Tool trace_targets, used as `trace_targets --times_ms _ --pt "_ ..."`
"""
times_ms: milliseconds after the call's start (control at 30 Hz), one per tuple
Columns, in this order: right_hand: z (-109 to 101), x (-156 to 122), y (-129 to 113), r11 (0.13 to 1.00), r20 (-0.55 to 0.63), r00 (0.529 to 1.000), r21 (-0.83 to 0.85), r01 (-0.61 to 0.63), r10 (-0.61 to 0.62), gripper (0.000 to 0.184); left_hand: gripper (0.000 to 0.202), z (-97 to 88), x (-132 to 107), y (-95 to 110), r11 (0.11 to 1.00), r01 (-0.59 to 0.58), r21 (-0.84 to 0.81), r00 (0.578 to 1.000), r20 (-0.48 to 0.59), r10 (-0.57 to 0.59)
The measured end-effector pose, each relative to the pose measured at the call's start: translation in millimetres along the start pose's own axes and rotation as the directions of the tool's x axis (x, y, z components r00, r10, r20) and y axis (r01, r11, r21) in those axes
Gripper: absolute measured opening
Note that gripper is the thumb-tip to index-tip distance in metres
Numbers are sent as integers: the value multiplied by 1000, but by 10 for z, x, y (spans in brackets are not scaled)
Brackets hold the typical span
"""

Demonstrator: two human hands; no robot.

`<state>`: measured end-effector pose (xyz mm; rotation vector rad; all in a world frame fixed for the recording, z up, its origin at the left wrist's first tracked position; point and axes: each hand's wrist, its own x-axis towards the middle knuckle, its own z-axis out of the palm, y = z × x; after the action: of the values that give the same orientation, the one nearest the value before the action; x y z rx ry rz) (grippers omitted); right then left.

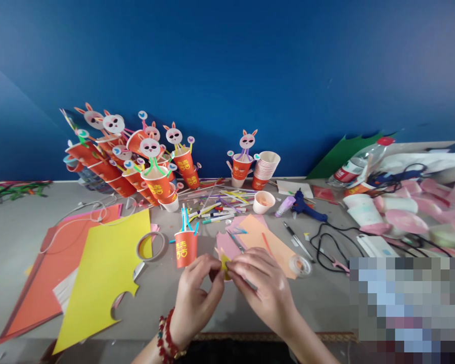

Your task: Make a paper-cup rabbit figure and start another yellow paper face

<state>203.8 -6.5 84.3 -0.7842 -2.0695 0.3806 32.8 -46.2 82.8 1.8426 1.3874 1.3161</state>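
Observation:
My left hand (200, 292), with a red bead bracelet (166, 337) at its wrist, pinches a small yellow paper piece (225, 266) between thumb and forefinger. The fingertips of my right hand (264, 283) close on the same piece from the other side. Pale pointed tips show just above it; my fingers hide the rest. Left of the piece stands a red paper cup (186, 248) with blue straws (184, 218) rising out of it. Beyond my right hand lie orange paper (278, 235) and a clear tape roll (300, 266).
Several red cups with rabbit faces (150, 147) crowd the back left. A cup stack (265, 169), a blue glue gun (307, 206) and a bottle (358, 164) stand or lie toward the right. Yellow paper (102, 273) and a grey tape roll (150, 246) lie left.

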Motion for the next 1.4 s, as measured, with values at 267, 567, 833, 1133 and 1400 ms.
trace_targets --times_ms 267,567,833,1133,1400 --pt "-25 12 4 997 -27 999 68 -35 37 15 17 4 7 21 1000 -2 3 1000 -5 2" --pt "7 8 -12 997 -38 998 72 -37 40 16 17 6 15 29 1000 -17 -6 1000 3 17" --pt "1 -1 3 999 -37 999 34 -26 27 16 16 12 14 21 1000 -18 -7 1000 3 18" --pt "-33 6 -2 999 -24 999 43 -25 26 15 17 3 24 38 1000 -6 13 1000 -18 6" --pt "-23 9 -4 999 -40 999 45 -13 15 15 16 7 12 24 1000 -9 -7 1000 -9 9"
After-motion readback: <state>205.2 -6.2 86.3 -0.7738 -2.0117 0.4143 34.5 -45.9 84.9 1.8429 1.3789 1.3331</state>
